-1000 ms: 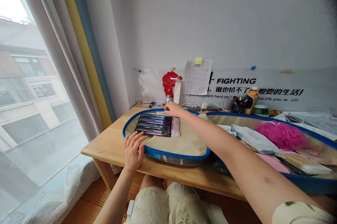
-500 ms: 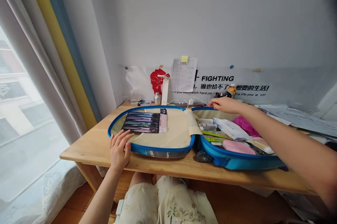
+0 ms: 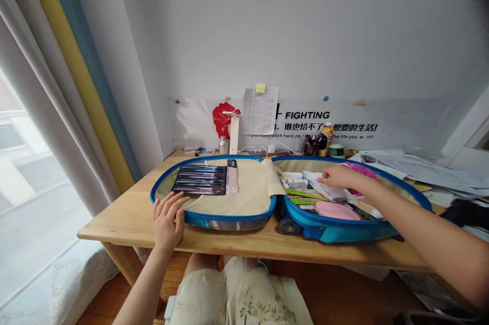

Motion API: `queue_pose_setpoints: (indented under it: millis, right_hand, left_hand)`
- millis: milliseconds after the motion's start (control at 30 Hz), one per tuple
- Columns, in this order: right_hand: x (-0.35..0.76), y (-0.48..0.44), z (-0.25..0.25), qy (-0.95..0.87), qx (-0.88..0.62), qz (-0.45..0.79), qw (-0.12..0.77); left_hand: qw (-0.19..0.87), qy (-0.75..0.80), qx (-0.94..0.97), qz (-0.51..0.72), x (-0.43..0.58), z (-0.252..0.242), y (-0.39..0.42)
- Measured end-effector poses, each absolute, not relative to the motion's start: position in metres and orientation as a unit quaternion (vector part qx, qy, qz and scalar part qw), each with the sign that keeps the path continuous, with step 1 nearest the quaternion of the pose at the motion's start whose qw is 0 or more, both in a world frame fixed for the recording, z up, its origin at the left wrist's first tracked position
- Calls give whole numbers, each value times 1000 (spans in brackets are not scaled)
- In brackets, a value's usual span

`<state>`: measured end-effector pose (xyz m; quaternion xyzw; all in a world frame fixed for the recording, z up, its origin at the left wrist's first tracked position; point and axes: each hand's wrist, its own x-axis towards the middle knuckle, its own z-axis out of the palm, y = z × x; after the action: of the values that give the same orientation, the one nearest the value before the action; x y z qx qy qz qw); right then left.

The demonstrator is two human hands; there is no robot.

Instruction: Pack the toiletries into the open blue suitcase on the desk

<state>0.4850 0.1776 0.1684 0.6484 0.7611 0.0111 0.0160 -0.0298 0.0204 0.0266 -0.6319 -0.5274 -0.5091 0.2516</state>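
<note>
A small blue-rimmed suitcase lies open on the wooden table. In its left half [image 3: 252,177] rests a flat pack of toothbrushes [image 3: 202,178] with a dark and pink card. My left hand [image 3: 168,218] lies on the near left rim of that half, fingers stretched out and holding nothing. The right half [image 3: 332,232] is filled with small goods. Over it my right hand [image 3: 340,178] is closed, its fingertips at a white packet [image 3: 324,187]. Around the packet are white tubes [image 3: 294,177], a pink pouch [image 3: 336,210], green strips [image 3: 305,194] and a magenta bundle [image 3: 361,171].
Behind the suitcase stand a silver bottle [image 3: 223,145], a white stand [image 3: 234,134], pens [image 3: 311,145] and a yellow-labelled bottle [image 3: 326,139]. Papers [image 3: 416,169] spread over the table's right side. A curtain [image 3: 87,85] hangs at the left.
My right hand has come down from above the far rim of the right half to the white packet inside. My left hand stays on the rim. The view has shifted slightly.
</note>
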Motion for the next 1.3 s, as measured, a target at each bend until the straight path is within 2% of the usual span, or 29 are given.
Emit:
queue_pose_setpoints:
  millis: [233, 400, 633, 833, 1000, 1300]
  right_hand:
    - [463, 181, 154, 758, 650, 36, 42]
    - [460, 178, 165, 754, 653, 56, 32]
    - [452, 167, 226, 745, 659, 96, -36]
    - [385, 142, 261, 790, 585, 102, -150]
    - [282, 133, 244, 870, 448, 39, -203]
    - [127, 128, 179, 940, 289, -11, -181]
  left_hand:
    - [240, -539, -626, -510, -30, 25, 21]
    - [239, -539, -623, -515, -28, 26, 21]
    - [242, -542, -621, -511, -24, 30, 19]
    - [238, -550, -622, -504, -25, 29, 19]
    - [264, -538, -626, -499, -25, 27, 21]
    - [265, -550, -610, -505, -26, 19, 26]
